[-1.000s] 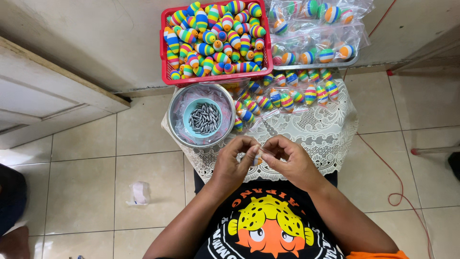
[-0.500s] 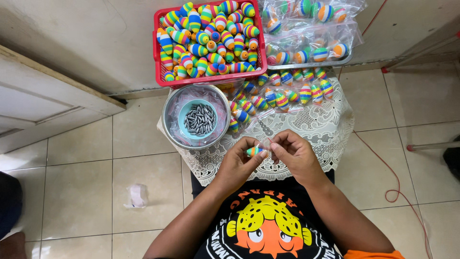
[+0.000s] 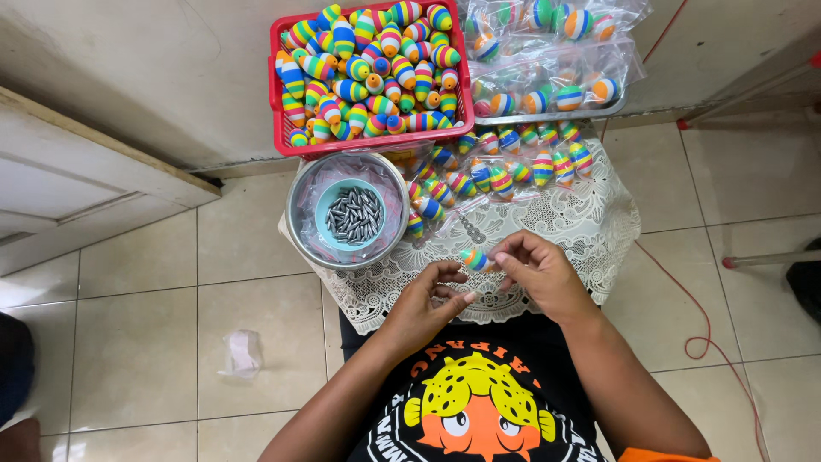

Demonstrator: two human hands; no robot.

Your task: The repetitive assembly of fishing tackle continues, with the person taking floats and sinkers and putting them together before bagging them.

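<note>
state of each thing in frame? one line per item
left hand: fingers curled, holding nothing visible
right hand: pinching a striped float
red basket: heaped with floats
blue bowl: holds grey metal weights, sits inside steel bowl
bags: hold floats; whether sealed, cannot tell
lace cloth: spread flat

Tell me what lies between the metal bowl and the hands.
Head view: only bare lace cloth lies between the metal bowl and the left hand; right hand pinches a striped float.

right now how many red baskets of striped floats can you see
1. The red basket sits at the top by the wall, behind the metal bowl. Other floats lie loose or in clear bags, not in baskets.
</note>
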